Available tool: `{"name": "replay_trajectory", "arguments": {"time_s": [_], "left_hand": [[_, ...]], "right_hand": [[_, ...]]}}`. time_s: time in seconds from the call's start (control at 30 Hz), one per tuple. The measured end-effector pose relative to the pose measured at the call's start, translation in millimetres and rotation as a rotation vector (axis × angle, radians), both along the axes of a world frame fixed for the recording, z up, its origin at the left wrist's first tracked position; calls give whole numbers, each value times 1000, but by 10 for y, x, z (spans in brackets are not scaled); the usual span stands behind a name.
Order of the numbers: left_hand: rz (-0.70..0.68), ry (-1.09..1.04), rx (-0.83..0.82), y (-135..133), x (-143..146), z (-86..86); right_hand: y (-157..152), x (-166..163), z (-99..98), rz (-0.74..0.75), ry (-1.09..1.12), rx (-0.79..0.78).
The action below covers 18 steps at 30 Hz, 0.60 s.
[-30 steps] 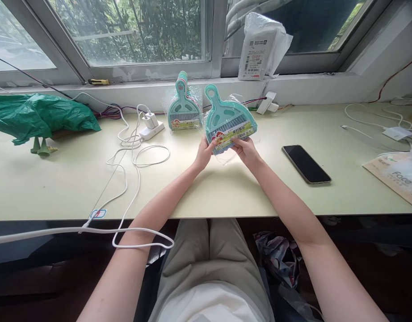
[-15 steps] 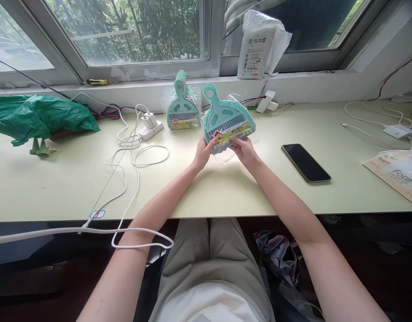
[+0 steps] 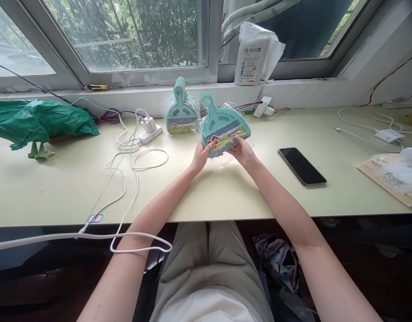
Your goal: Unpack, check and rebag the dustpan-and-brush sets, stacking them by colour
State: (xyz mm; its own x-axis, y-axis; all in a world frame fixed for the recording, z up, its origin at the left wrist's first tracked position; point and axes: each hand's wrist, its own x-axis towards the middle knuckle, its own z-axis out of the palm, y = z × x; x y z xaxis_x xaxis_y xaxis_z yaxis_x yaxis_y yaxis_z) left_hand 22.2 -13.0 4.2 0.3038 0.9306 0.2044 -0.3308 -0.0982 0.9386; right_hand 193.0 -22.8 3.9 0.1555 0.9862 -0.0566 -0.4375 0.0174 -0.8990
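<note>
A teal dustpan and brush set (image 3: 222, 123) in clear plastic wrap is held up over the desk, its looped handle pointing away and to the left. My left hand (image 3: 201, 156) grips its lower left corner, thumb on the front. On its lower right edge, my right hand (image 3: 242, 151) is closed, with some fingers behind the pack. Just behind and to the left stands a row of several similar wrapped dustpan sets (image 3: 182, 109), leaning near the window ledge.
A black phone (image 3: 301, 166) lies on the right of the desk (image 3: 219, 197), beyond it a tissue pack (image 3: 393, 176). White cables and a power strip (image 3: 150, 133) spread left, near a green plastic bag (image 3: 41, 120). One white cable (image 3: 139, 233) crosses my left forearm. A wrapped package (image 3: 254, 56) stands on the sill.
The view has tilted up slightly, so most things sit a little lower. Both hands still hold the dustpan set; the right hand's fingers have shifted somewhat along its edge.
</note>
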Motion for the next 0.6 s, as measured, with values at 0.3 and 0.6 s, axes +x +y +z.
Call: {"name": "replay_trajectory", "arguments": {"time_s": [0.3,0.6], "left_hand": [[-8,7,-71,143,-179,-1],[185,-45,-434,372,-430,-9]], "right_hand": [[-5,285,19,156,-196,-139],[31,432,-107,-236,-1243,474]]}}
